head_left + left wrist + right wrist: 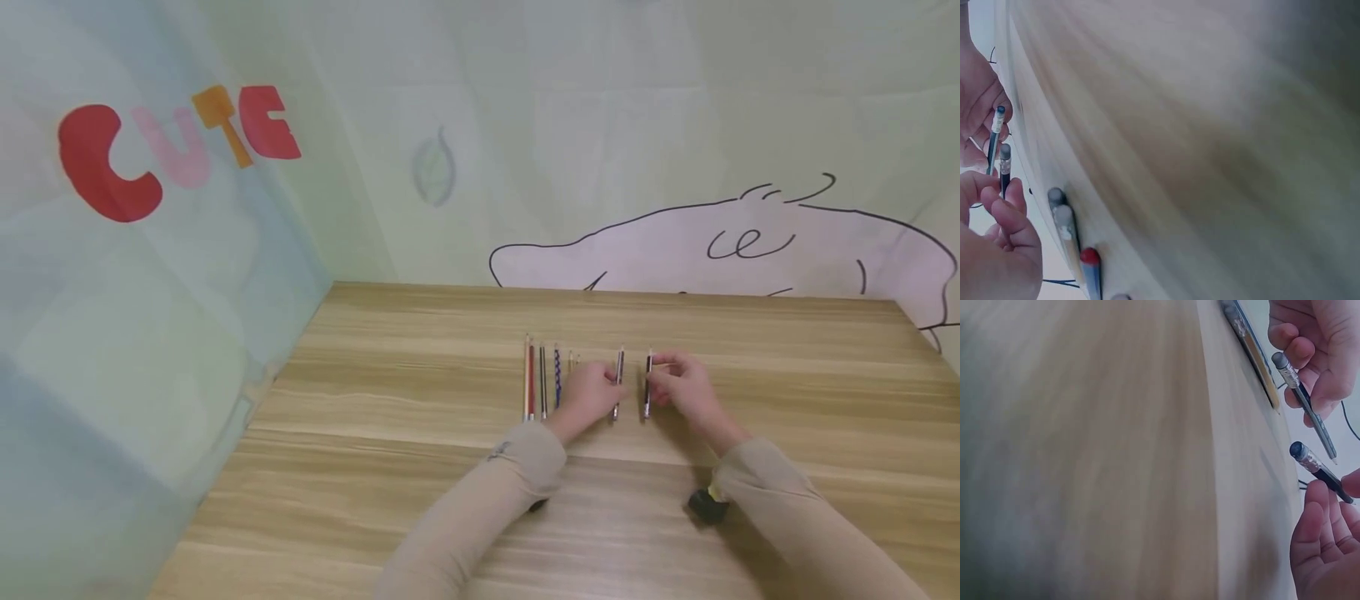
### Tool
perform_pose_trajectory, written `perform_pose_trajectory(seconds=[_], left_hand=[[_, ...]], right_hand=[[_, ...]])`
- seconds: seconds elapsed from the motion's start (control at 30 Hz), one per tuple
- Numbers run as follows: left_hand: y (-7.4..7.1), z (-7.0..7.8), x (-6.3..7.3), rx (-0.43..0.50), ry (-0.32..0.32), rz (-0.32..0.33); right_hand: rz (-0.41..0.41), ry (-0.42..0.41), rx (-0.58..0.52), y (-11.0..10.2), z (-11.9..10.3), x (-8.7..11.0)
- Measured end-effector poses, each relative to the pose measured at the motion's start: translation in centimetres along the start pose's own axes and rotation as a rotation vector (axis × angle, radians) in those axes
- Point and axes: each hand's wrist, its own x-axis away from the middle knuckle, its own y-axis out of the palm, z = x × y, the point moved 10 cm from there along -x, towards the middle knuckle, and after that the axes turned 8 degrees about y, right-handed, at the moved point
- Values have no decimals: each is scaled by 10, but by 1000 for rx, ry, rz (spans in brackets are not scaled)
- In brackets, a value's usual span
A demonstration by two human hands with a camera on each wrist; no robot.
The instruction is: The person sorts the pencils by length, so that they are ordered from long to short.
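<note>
My left hand [596, 390] pinches a dark pencil [618, 371] between thumb and fingers, its pale tip pointing to the far side. A second dark pencil [648, 392] is pinched by my right hand [684, 388], a short gap to the right and nearly parallel. In the left wrist view the left hand's pencil [1005, 159] shows a grey eraser in a silver band. The right hand's pencil [1313, 464] has a dark blue eraser, seen in the right wrist view. Both pencils appear held up off the wooden table [420, 500].
Left of my left hand lies a row of pencils: a pale one [526, 379], a red one [532, 379], a dark one [543, 379] and a blue patterned one [557, 375]. More pencil tips [574, 358] show behind the left hand. A printed cloth wall [420, 233] borders the table.
</note>
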Motion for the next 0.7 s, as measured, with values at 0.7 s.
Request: perform_pose_trajectory(seconds=[0.7], left_hand=[[-21,-23,10,-103,-94,23]], right_hand=[[-110,63,56,42,-1,-14]])
